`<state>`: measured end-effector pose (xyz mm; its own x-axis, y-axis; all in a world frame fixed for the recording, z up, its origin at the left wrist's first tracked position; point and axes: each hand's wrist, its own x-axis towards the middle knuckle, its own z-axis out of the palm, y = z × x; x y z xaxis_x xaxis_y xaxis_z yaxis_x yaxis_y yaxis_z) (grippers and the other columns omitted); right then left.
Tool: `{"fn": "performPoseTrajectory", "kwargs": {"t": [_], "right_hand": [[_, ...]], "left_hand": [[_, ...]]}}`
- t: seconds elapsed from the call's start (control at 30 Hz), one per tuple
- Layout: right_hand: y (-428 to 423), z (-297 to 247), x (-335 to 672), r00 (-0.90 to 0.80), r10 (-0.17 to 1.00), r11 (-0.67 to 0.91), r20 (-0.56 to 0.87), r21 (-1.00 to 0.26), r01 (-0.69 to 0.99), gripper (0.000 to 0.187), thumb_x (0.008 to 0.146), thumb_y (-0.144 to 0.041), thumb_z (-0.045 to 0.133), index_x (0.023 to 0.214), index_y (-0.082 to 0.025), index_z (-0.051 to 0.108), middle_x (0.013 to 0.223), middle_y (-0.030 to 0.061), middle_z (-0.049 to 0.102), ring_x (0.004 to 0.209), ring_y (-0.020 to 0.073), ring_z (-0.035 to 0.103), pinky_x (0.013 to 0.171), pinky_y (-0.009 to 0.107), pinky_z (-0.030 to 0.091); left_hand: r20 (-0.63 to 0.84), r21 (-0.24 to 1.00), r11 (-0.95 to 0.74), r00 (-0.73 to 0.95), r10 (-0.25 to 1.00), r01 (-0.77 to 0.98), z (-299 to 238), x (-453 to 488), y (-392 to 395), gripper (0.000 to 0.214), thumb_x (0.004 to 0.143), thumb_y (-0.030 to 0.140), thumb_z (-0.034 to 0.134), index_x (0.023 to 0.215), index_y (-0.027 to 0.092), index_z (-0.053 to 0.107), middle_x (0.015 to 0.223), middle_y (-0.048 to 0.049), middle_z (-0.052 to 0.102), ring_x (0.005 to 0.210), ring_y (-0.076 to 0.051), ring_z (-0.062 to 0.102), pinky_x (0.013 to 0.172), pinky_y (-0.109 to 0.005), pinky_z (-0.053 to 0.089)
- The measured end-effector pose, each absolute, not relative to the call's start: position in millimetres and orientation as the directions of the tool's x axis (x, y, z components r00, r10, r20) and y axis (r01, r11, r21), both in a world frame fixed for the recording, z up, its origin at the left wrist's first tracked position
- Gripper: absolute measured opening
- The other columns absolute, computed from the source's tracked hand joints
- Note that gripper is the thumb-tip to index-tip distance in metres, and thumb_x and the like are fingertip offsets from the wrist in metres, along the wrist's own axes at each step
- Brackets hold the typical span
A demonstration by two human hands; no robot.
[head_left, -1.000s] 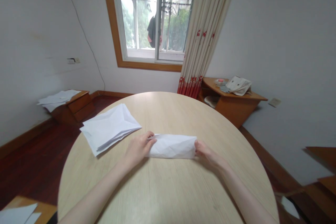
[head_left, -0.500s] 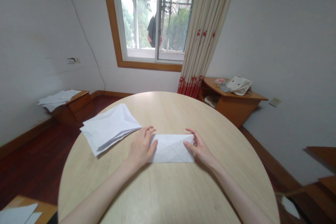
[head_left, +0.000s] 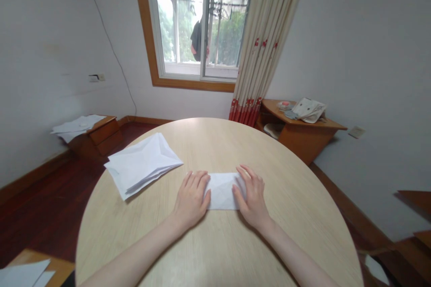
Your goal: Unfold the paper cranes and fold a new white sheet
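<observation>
A folded white paper [head_left: 222, 190] lies flat on the round pale wooden table [head_left: 215, 251], near its middle. My left hand [head_left: 191, 197] rests palm down on the paper's left end, fingers stretched out. My right hand [head_left: 251, 195] lies flat on the right end, fingers spread forward. Only a strip of the paper shows between the two hands. Neither hand grips anything.
A stack of folded white papers [head_left: 143, 163] lies on the table to the left. A low wooden cabinet [head_left: 96, 136] with sheets stands at the left wall. A wooden side table [head_left: 299, 132] with a cloth bag stands by the curtain [head_left: 262, 45].
Both hands let go of the paper's ends and slid inward over it. They now press it flat, closer together than before.
</observation>
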<state>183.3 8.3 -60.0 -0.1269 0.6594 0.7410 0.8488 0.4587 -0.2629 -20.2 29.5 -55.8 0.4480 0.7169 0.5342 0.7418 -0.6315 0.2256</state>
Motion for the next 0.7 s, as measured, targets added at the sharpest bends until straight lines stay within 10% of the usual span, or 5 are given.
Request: {"fn": "performPoseTrajectory", "kwargs": {"t": [0.7], "right_hand": [[12,-91,163,-0.404,0.824,0.508,0.397,-0.204,0.837,0.045,0.093,-0.018,0.036,0.136,-0.008,0.047,0.139,0.0183,0.050,0.129,0.0270,0.045,0.106,0.047,0.042]], "left_hand": [[0.253,0.126,-0.580,0.539,0.803,0.805,-80,-9,28,0.049,0.095,0.030,0.037,0.138,0.007,0.042,0.147,-0.0159,0.039,0.138,-0.031,0.030,0.112,-0.051,0.027]]}}
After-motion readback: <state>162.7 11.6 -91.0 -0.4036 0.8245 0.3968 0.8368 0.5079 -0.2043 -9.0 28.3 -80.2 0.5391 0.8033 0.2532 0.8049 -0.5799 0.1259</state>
